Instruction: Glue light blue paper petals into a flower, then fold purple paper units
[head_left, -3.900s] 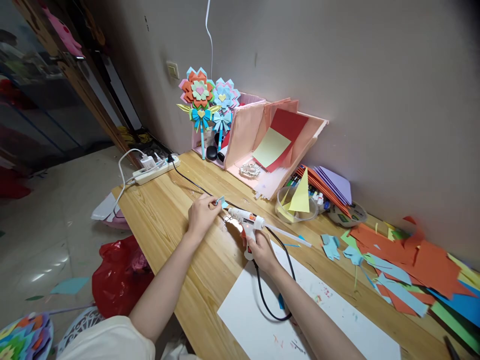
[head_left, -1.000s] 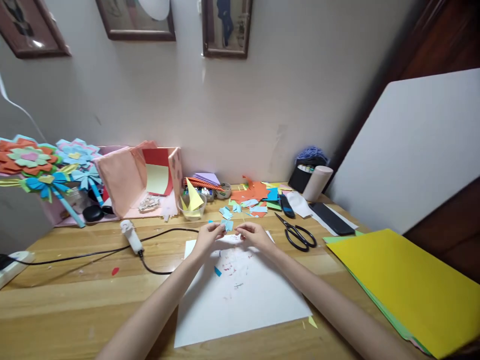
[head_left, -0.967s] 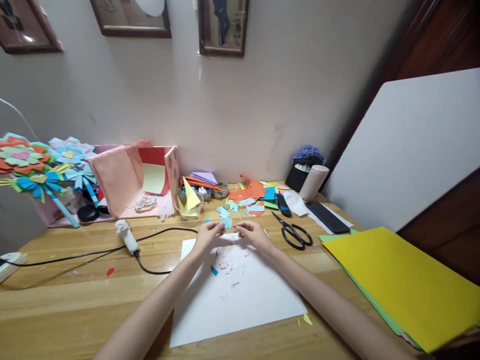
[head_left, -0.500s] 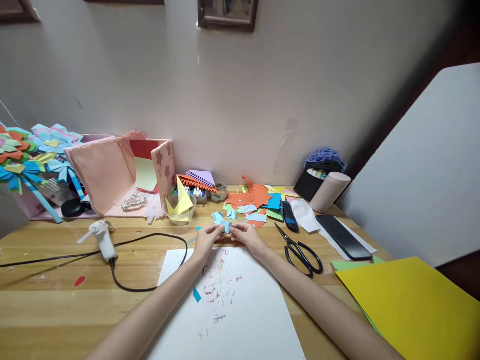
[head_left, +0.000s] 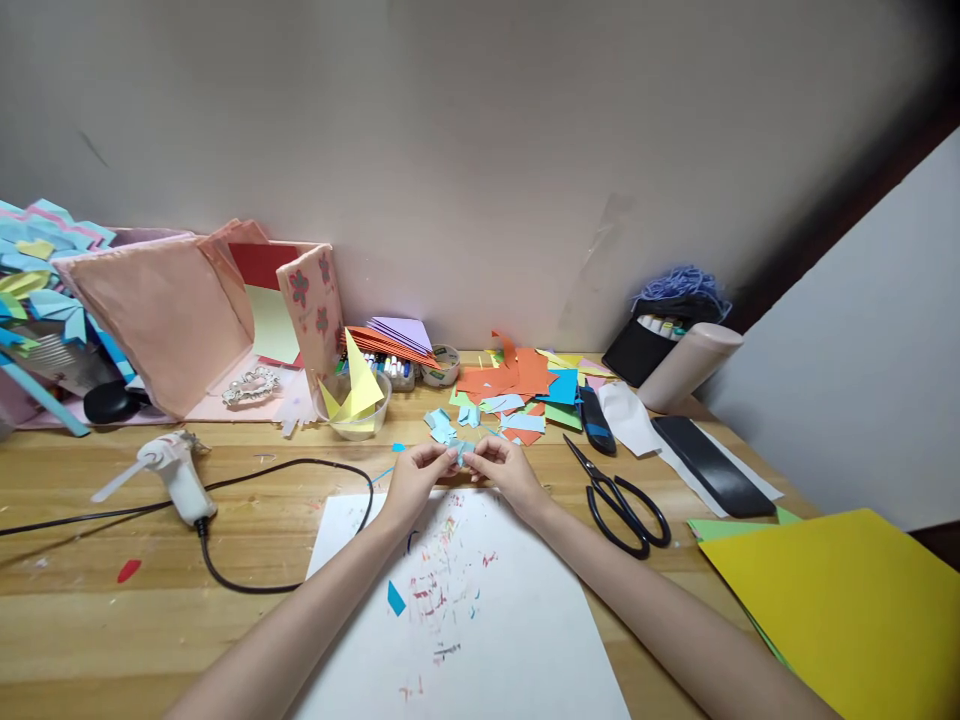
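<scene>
The white glue gun (head_left: 176,475) lies at the left on the wooden desk (head_left: 67,600), its black cord looping toward the white sheet (head_left: 465,620). Next, the left hand (head_left: 416,482) pinches one side of a small light-blue paper piece (head_left: 462,452), nearly closed. The piece looks folded and angular, partly hidden by fingertips, held just above the sheet's far edge. The right hand (head_left: 510,480) pinches its other side, likewise nearly closed. Farther right lie black-handled scissors (head_left: 616,500) and yellow paper (head_left: 840,600).

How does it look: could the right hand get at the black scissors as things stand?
Probably yes: the black scissors lie uncovered beside the right hand, with nothing between, though its fingers pinch light blue paper.
</scene>
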